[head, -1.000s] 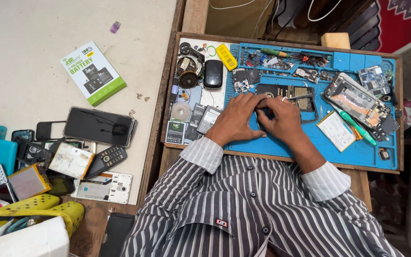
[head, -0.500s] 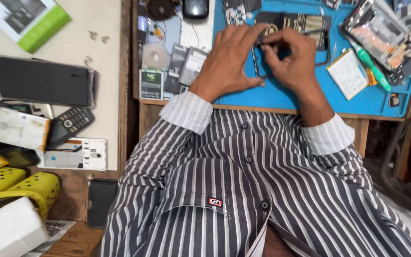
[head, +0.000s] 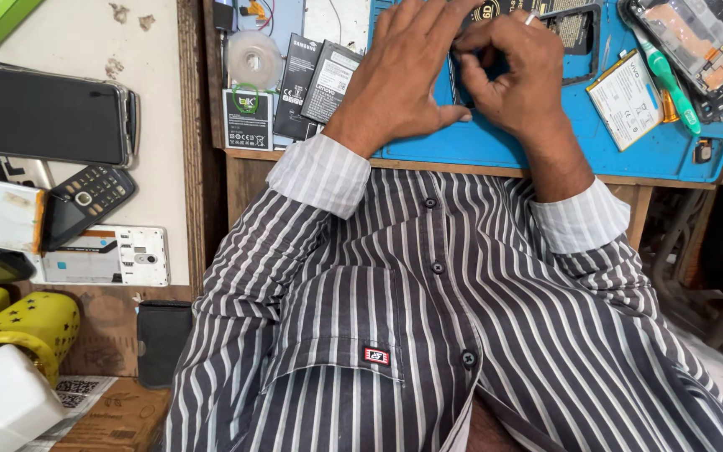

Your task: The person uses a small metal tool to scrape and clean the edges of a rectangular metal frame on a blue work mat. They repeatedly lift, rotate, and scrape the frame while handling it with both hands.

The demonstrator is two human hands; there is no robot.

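The left hand [head: 403, 79] lies flat and open on the blue rubber work mat [head: 495, 146]. The right hand [head: 512, 71] pinches a thin dark phone part [head: 455, 79] at 12 o'clock. Its long side runs from 12 to 6. Best to press gently and keep the part steady.

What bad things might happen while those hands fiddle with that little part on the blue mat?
The left hand and right hand pinch something small over the blue mat; it might slip and get lost among the clutter. The loose white battery and the opened phone lie close by the right wrist, so a nudge could knock them. The green tool might roll toward the mat's edge.
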